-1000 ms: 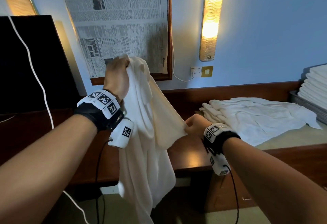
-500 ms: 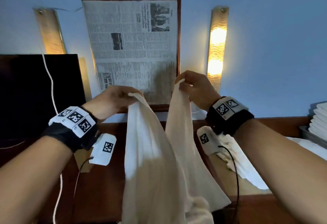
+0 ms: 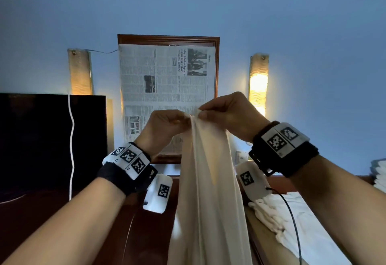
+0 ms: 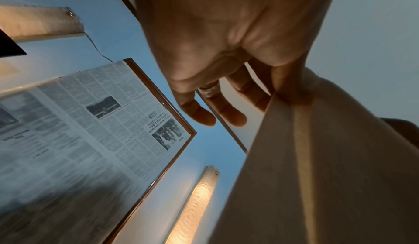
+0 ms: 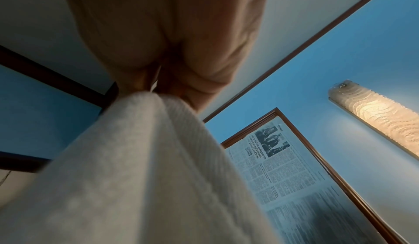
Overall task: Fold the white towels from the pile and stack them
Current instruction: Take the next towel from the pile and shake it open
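A white towel (image 3: 208,191) hangs straight down in front of me, its top corners brought together at chest height. My left hand (image 3: 167,124) pinches the top edge from the left, and my right hand (image 3: 225,114) pinches it from the right, the two hands touching. In the left wrist view the towel (image 4: 328,167) is pinched by thumb and forefinger while the other fingers (image 4: 199,113) stick out loosely. The right wrist view shows the towel (image 5: 136,167) gathered under my right hand (image 5: 172,54). The pile of unfolded white towels (image 3: 292,223) lies low on the right.
A stack of folded white towels (image 3: 379,174) shows at the right edge. A framed newspaper (image 3: 167,89) hangs on the blue wall between two wall lamps (image 3: 258,85). A dark screen (image 3: 41,139) stands at left on the brown wooden counter (image 3: 52,212).
My right hand rose from waist height and moved left until it met the left hand, bringing the towel's two top corners together. The head view tilted upward.
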Motion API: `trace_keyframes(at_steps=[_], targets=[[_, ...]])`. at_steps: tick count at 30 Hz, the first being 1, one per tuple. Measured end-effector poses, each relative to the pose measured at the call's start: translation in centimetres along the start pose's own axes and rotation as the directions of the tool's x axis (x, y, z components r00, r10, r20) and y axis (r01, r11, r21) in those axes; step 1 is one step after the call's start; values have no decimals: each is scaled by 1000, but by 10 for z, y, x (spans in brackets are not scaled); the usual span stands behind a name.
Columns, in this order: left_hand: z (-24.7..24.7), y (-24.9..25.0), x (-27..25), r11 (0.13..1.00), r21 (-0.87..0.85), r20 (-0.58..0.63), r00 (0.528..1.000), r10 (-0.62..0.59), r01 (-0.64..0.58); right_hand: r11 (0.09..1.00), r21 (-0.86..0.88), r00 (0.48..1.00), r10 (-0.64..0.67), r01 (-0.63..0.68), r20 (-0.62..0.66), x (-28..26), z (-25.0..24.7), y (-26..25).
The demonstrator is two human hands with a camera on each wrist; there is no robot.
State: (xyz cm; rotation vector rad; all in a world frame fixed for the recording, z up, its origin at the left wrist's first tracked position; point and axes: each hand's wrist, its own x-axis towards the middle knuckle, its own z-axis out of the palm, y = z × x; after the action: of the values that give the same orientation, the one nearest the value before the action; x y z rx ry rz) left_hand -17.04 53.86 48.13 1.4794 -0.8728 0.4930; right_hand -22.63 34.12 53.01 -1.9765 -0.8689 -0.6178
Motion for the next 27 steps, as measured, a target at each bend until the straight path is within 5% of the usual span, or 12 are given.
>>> trace_keyframes(at_steps=[13,17,20,27], targets=[[20,-8,7,995,-71,28,997,-71,73,997,18,997,73,-73,-21,-5,1,18],[23,-18,1,979,-90,-46,981,-187,183,929,276,967,212,-245,144,-13,14,37],[30,-32,-13,960,-48,4,961,-275,275,903,335,963,253,-271,96,-20,22,55],[49,-44,-32,866,-71,107,867,-487,495,972,111,978,207,-207,6,-36,28,92]])
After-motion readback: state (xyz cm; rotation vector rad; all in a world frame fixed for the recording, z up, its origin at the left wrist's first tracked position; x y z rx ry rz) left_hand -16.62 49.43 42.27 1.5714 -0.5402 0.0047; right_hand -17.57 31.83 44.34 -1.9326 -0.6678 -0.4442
